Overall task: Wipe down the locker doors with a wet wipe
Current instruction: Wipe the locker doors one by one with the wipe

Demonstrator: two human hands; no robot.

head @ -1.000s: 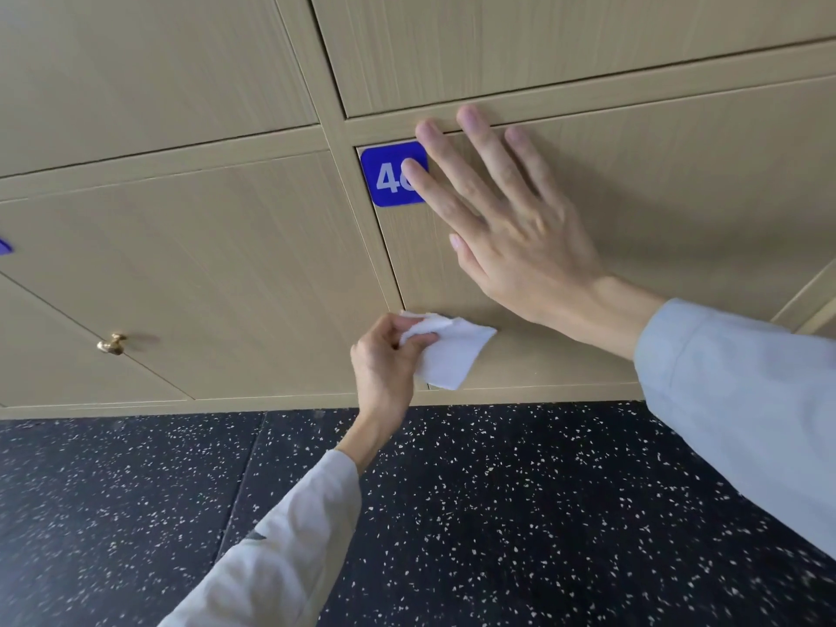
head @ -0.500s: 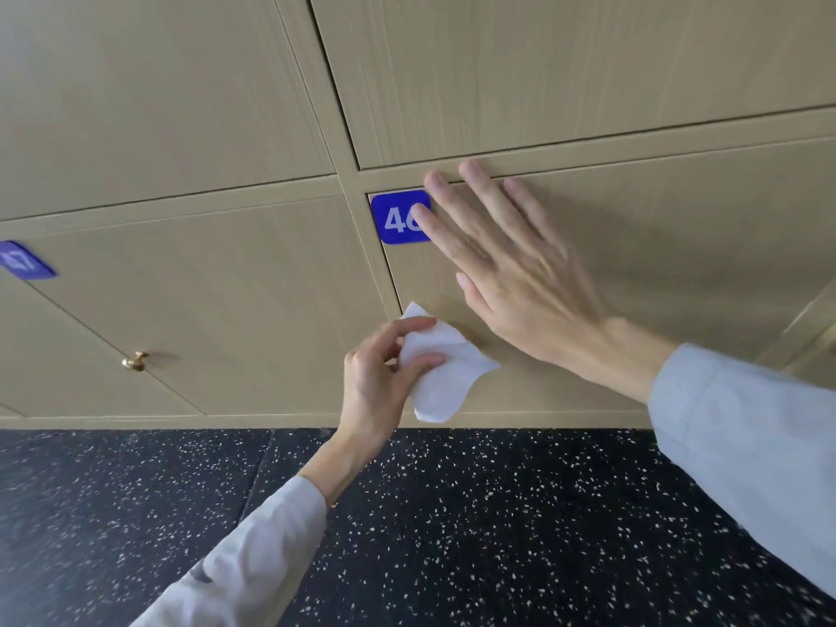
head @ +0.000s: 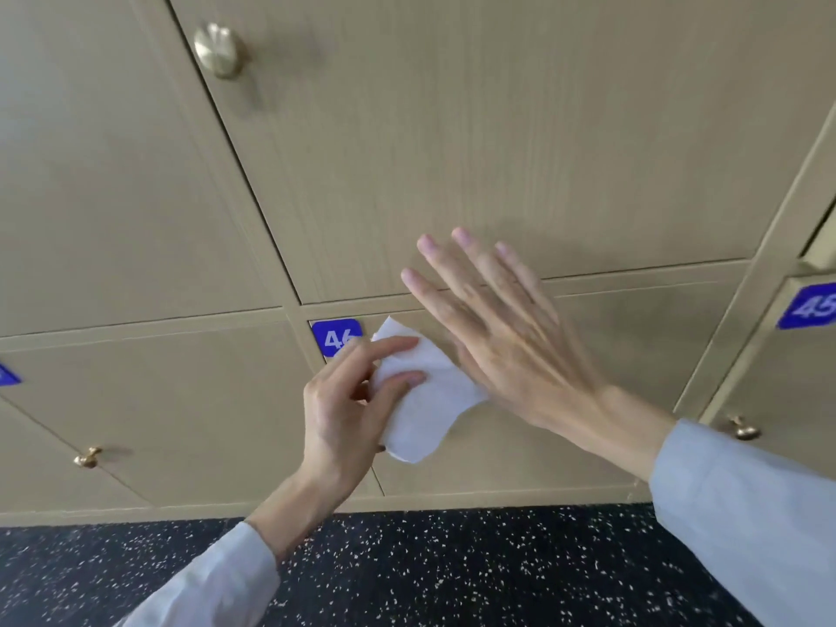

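A white wet wipe [head: 427,395] is pinched between the thumb and fingers of my left hand [head: 348,409], in front of the upper left part of the beige locker door [head: 610,391] marked with a blue tag 46 [head: 334,337]. My right hand [head: 502,337] is spread with straight fingers just right of the wipe, over the top edge of that door and the frame above it. Whether its palm touches the door is not clear. The wipe's right side passes behind my right hand.
More beige locker doors surround door 46. Brass knobs: one on the upper door [head: 217,49], one at lower left [head: 87,458], one at lower right [head: 742,428]. A blue tag 45 [head: 809,306] is at the right. Black speckled floor [head: 452,572] lies below.
The view has tilted up, showing the upper door and its knob. My left hand has carried the wipe up from the door's lower left to beside the tag. My right hand has shifted up and right.
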